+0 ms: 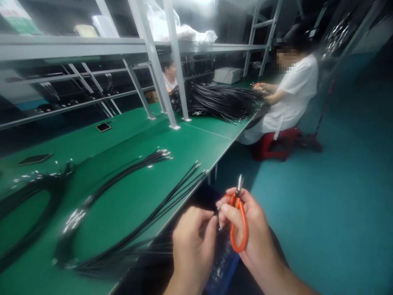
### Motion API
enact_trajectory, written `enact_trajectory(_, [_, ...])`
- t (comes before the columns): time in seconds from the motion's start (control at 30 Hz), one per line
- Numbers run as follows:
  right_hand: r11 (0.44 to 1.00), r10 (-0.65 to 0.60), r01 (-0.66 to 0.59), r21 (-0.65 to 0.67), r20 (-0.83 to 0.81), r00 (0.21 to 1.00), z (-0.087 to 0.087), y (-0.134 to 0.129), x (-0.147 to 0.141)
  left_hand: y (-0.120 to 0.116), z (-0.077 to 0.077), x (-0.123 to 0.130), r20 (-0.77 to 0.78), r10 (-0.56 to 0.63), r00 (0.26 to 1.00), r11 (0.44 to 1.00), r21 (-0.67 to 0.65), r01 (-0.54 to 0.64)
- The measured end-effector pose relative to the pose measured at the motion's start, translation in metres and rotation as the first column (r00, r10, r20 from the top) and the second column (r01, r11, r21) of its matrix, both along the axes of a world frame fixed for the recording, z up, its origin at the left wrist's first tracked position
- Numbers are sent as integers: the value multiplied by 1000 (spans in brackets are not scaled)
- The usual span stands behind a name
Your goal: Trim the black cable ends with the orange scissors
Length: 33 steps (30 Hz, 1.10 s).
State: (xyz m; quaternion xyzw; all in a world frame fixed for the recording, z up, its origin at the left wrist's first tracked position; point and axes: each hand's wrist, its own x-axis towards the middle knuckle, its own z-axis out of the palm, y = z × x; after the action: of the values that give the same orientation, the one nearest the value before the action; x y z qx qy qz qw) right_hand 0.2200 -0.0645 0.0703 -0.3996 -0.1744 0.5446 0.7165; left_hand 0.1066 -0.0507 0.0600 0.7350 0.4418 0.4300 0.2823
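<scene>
In the head view, my left hand (195,241) pinches the end of a black cable (216,213) just off the table's front edge. My right hand (253,225) holds orange-handled scissors (245,229), their blades pointing up and away from me. The thumb and forefinger of that hand also meet at the cable end, where a small pale piece shows. Behind my left hand, a bundle of black cables (123,246) with silvery tips curves across the green table (101,221). A wrap holds the bundle at its left bend.
Another cable bundle (27,237) lies at far left. A large cable pile (224,100) sits farther back, beside a person in white (297,86) on a red stool (276,143). Metal shelf posts (172,82) rise from the table. Below my hands is a blue bag or bin (225,266).
</scene>
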Motion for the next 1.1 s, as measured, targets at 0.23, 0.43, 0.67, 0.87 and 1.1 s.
enact_trajectory(0.23, [993,108,-114,-28,-156,982,-5,-1,-7,3,-5,-7,329,-86,940,909,-361,210])
enact_trajectory(0.43, [994,103,-106,-33,-86,991,-3,-2,-19,6,7,-8,342,-48,939,936,-313,161])
enact_trajectory(0.67, [988,152,-149,33,-113,982,-1,-1,-21,14,18,-8,624,-29,781,819,-432,376])
enact_trajectory(0.87, [986,165,-165,6,-104,981,-1,-2,-17,19,19,-12,749,-55,660,747,-408,525])
enact_trajectory(1.1, [986,164,-167,-20,-103,981,-3,-3,-19,17,18,-9,784,38,620,699,-464,544])
